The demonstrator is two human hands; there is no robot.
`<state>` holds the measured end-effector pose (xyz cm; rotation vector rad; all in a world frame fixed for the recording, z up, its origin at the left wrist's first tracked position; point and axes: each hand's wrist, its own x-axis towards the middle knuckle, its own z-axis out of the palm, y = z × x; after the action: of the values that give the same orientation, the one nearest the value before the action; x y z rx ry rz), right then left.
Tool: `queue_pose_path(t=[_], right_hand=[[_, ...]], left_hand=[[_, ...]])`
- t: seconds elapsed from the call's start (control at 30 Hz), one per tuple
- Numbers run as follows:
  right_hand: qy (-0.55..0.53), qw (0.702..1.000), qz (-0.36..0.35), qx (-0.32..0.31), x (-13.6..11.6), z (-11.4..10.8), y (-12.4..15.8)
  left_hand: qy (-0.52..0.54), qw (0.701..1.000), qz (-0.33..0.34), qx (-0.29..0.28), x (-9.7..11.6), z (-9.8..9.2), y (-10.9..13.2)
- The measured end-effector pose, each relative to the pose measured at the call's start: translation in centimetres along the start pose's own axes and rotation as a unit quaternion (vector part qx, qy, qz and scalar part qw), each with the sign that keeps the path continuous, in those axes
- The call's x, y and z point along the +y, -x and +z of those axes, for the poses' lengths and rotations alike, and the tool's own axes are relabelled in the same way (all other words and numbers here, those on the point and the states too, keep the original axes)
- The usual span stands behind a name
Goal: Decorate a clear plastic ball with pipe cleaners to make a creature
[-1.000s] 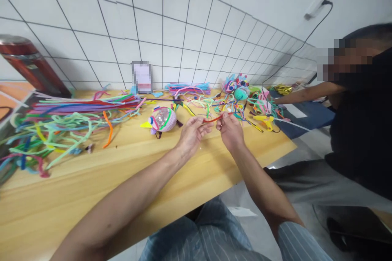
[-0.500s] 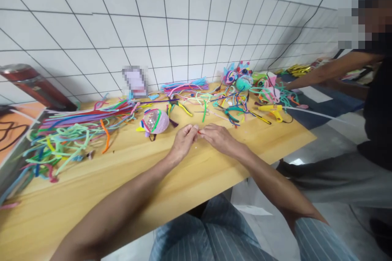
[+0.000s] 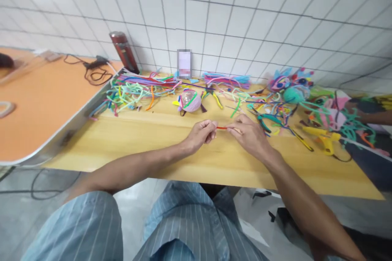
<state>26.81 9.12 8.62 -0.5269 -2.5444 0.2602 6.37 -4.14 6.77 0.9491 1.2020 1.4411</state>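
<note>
I've got the red strip [image 3: 222, 128] running left to right, left hand [image 3: 201, 134] and right hand [image 3: 248, 133] each pinching one side.

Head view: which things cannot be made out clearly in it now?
In the head view:
Red strip: both ends hidden by the left hand and right hand.
Screen: contents pixelated.
Dark object: cut off by the left edge.
Co-worker's arm: cut off by the right edge.

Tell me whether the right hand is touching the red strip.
Touching. The head view shows the red strip running from the left hand into the pinch of the right hand, with no gap.
</note>
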Motion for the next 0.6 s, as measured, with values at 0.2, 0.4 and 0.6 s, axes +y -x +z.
queue_pose_path(t=[0.2, 0.4, 0.6], right_hand=[[-0.095, 0.986, 0.136, 0.02, 0.5, 1.4, -5.6], [-0.282, 0.937, 0.201, 0.056, 2.2, 6.6, -14.4], [-0.369, 0.911, 0.181, -0.013, 2.4, 11.3, -18.8]], left_hand=[[0.079, 0.974, -0.081, 0.195, -0.4, -7.1, 1.3], [0.165, 0.953, -0.143, 0.21, 0.6, -10.2, -0.4], [0.132, 0.965, -0.105, 0.201, 0.0, -10.2, -3.1]])
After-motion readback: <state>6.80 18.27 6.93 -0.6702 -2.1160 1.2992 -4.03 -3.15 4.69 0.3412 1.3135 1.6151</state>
